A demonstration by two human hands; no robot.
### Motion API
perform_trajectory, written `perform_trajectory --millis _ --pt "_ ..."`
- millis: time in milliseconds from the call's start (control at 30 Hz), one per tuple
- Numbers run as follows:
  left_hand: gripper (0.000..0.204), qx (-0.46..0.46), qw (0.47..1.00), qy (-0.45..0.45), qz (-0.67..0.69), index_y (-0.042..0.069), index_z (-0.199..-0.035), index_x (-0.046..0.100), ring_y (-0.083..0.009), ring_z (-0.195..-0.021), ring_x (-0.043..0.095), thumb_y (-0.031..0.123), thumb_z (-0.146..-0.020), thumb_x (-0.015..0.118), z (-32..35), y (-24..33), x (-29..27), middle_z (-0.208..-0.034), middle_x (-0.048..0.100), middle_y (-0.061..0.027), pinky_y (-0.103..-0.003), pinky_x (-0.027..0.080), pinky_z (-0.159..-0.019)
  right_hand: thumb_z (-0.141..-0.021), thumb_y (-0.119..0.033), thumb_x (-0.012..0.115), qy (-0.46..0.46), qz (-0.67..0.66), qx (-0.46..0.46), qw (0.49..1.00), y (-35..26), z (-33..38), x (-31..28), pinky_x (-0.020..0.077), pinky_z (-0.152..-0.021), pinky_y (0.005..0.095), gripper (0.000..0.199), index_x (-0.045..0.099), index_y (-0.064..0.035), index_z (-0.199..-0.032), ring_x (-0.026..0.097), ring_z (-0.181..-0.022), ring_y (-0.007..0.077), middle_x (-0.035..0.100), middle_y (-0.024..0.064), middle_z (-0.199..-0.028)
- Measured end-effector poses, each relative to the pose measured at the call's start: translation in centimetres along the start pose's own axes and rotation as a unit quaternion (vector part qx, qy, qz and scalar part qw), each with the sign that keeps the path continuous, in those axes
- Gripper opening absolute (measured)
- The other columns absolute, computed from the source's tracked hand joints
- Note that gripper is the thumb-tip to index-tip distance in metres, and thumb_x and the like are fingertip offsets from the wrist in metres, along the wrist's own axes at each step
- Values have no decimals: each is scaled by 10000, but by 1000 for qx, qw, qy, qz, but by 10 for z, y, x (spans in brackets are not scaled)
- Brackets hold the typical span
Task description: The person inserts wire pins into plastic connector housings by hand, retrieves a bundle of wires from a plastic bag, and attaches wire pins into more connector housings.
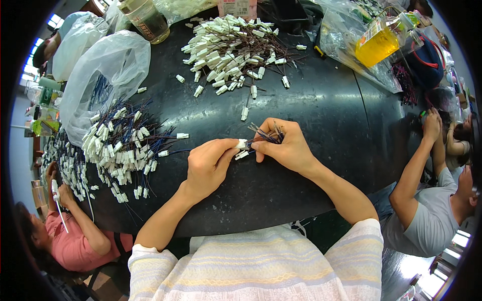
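My left hand (pixel 209 163) is closed, its thumb and forefinger pinching small white wire connectors (pixel 242 145) above the front of the black table. Just right of it, my right hand (pixel 287 146) is closed round a small bunch of dark wires (pixel 271 134), whose ends stick up past the fingers. The wires run between the two hands to the connectors. Left of my left hand lies a pile of white connectors with blue and dark wires (pixel 120 145). Farther back is a larger heap of white connectors with brown wires (pixel 226 52). My palms and some fingertips are hidden.
An open clear plastic bag (pixel 131 52) stands behind the left pile. At the back are a drink bottle (pixel 145 20) and, to the right, a bottle of yellow liquid (pixel 376 45) on clear plastic. A person in pink (pixel 75 236) sits left, another in grey (pixel 427 210) right.
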State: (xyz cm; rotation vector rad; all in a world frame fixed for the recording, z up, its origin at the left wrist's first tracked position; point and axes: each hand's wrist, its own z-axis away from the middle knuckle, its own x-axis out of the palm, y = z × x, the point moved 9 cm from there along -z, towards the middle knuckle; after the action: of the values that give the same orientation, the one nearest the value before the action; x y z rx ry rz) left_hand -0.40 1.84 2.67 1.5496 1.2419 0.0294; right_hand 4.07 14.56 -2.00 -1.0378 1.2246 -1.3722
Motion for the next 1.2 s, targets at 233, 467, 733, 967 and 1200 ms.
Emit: perform_trajectory --millis 233,467,733,967,1200 --pt "137 46 999 -6 6 -22 -846 609 -216 -585 595 -43 -715 637 -2 5 10 -704 612 -123 -281 457 -530 -740 -18 614 -7 -2 -14 1000 -2 1 -1 400 -490 220 54 562 -7 -729 543 -530 69 595 43 -583" --pt "124 -17 999 -7 -47 6 -849 613 -164 -541 502 43 -734 639 -38 -6 1 -741 581 -86 -268 399 -505 -753 -27 594 3 -69 -4 998 -1 1 -12 395 -506 214 61 541 2 -767 544 -541 69 584 37 -575" --pt "130 -62 997 -18 -33 9 -891 619 -106 -557 476 35 -764 615 -46 -25 18 -724 572 -55 -231 381 -504 -799 -87 565 20 -33 2 999 -3 4 -18 345 -505 183 71 545 -19 -803 472 -542 30 599 32 -605" --pt "207 -291 856 -42 426 -41 -1026 606 -52 -582 442 62 -855 551 -10 -47 25 -779 581 -57 -162 318 -467 -807 -108 583 -44 -69 33 996 -1 4 2 363 -525 193 89 581 -19 -816 493 -562 37 610 26 -608" --pt "219 -283 857 -46 428 -53 -1037 595 -61 -583 441 49 -849 555 -6 -48 22 -795 581 -67 -166 307 -463 -811 -120 582 -34 14 16 999 -1 2 2 397 -572 224 117 583 -5 -791 527 -591 54 614 30 -597"
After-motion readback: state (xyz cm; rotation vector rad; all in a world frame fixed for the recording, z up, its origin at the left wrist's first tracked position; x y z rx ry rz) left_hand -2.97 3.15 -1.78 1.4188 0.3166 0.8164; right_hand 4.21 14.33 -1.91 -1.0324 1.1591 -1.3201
